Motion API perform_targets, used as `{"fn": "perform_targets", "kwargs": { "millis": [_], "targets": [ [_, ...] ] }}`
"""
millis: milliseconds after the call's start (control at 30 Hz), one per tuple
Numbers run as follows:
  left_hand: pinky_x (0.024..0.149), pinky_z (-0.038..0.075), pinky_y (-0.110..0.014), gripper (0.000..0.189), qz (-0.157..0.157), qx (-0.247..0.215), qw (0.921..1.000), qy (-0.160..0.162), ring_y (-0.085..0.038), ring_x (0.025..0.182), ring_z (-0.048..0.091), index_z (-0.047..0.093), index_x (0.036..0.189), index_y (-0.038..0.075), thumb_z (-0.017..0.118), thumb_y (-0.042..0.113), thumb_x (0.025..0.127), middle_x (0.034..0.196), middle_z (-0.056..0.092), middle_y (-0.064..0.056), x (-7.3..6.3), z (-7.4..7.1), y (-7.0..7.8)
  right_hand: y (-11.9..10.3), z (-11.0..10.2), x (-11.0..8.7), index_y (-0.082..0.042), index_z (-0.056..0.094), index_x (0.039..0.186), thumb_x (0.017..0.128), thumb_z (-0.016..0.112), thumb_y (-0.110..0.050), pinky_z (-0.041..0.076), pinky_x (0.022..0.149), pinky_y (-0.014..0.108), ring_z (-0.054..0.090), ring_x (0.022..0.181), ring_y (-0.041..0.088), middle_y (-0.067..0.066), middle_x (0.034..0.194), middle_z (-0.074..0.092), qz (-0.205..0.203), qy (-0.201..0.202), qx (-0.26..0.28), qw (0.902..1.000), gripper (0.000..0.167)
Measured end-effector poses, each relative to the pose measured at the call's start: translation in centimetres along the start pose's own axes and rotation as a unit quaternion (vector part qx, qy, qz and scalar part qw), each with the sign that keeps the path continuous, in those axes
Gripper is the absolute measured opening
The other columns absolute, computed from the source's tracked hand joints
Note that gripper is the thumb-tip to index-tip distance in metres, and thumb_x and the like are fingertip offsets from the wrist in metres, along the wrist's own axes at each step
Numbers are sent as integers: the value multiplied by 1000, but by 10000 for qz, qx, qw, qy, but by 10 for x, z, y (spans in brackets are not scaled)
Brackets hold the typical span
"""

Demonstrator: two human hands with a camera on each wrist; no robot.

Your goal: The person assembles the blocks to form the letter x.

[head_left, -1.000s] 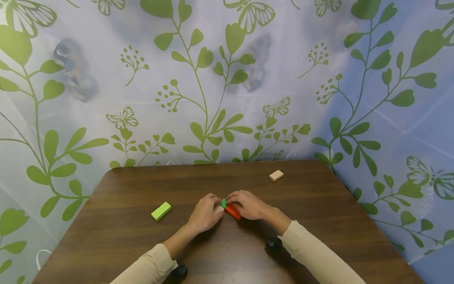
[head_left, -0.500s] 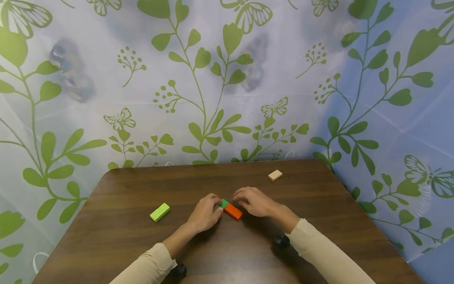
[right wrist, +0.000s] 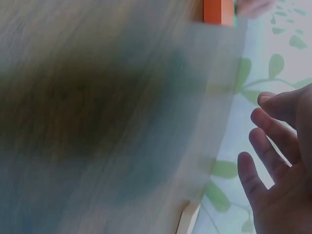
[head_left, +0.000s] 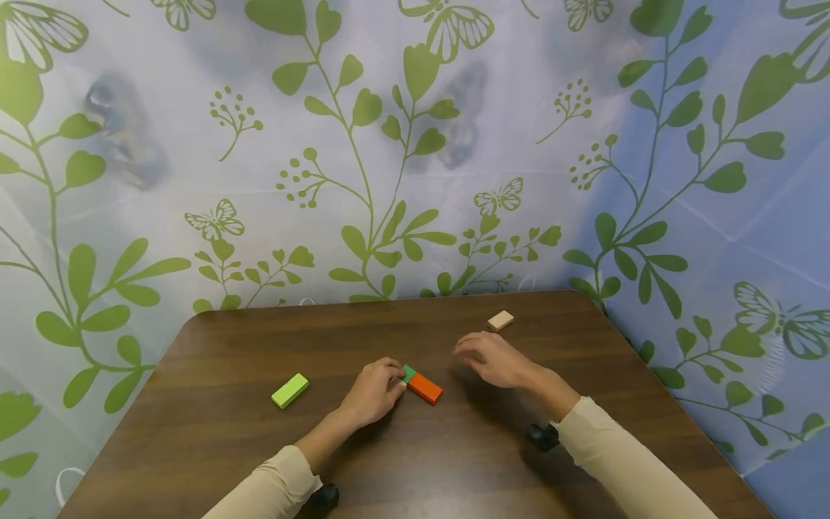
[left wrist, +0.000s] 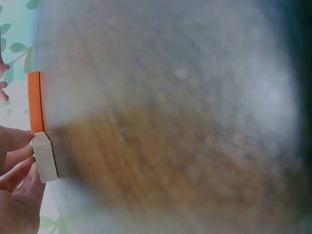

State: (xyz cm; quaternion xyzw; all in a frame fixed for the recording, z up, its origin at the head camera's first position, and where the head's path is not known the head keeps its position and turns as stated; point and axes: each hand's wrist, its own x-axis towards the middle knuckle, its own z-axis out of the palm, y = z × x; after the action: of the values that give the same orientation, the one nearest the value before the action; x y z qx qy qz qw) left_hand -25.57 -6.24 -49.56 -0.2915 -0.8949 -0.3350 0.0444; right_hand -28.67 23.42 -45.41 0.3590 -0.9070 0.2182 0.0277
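My left hand holds a white block between thumb and fingers, low at the table; in the head view the hand covers most of that block. An orange block lies end-on to it, with a green block at the orange block's far left end. My right hand is apart from these, over the table to their right, holding nothing. The right wrist view shows its fingers spread and loosely bent. Nearest to it is a pale wooden block.
A lime green block lies on the brown wooden table to the left. Behind the table hangs a white curtain printed with green leaves and butterflies.
My right hand has let go at the orange and green blocks and moved right and slightly away, toward the pale wooden block. The left hand stays at the white block.
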Motion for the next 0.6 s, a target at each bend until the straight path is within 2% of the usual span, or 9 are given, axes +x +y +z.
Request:
{"fn": "perform_targets", "kwargs": {
  "millis": [433,600],
  "targets": [
    [85,58,-43,17,78,30,9999,75,-32,103,68,76,107,-9,75,1,93,117,67,-17,1,1,-3,25,-28,-7,-3,73,122,96,68,5,51,96,55,62,118,37,15,127,67,295,360,-15,9989,28],
    [85,58,-44,16,103,81,9999,96,-33,103,68,77,105,-8,75,1,93,116,68,-17,2,2,-3,37,-39,-5,-5,72,123,98,67,2,58,83,44,67,108,34,16,129,66,691,463,222,9963,27]
  ]
}}
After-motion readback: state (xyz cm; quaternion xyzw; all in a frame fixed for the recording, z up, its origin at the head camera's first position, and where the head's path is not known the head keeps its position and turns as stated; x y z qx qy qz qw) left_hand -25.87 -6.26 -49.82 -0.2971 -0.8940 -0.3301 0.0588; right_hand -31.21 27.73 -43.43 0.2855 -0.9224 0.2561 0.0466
